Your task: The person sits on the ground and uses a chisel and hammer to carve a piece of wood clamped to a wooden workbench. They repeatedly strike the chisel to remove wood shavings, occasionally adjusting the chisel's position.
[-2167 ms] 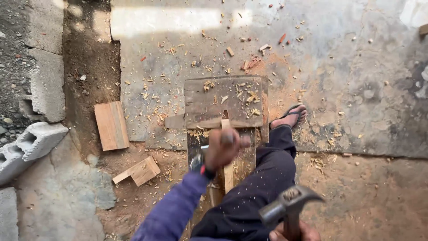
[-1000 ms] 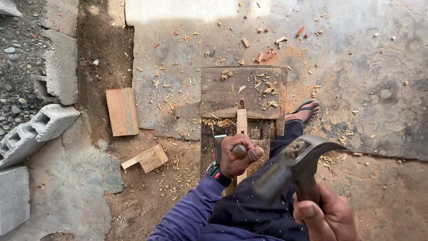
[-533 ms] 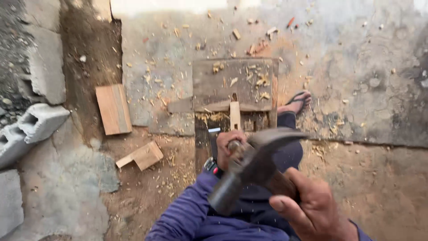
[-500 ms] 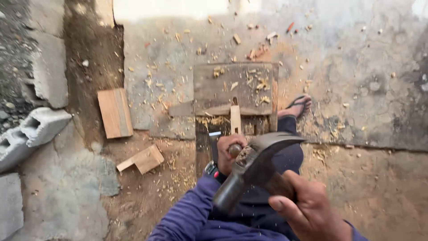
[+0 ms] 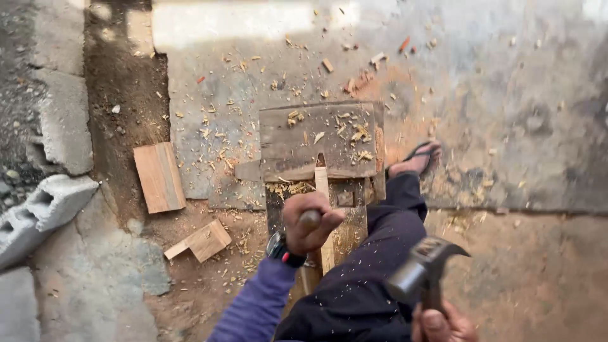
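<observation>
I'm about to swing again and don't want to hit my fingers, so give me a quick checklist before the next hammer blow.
1. Left hand grips the chisel handle firmly: ok.
2. Right hand holds the hammer, raised clear of the chisel: ok.
3. Handle top shows above the fist: ok, though fingers sit close beside it.
4. Wooden strip lies flat on the wooden block: ok.
5. Chisel tip placement: cannot tell, hidden by the hand.
6. Foot away from the strike line: ok, right of the block.

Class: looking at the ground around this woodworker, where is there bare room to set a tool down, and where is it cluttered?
Bare: the concrete right of the sandalled foot, and the dirt below it. Crowded: chips litter the wooden block and the ground between it and the flat board.
</observation>
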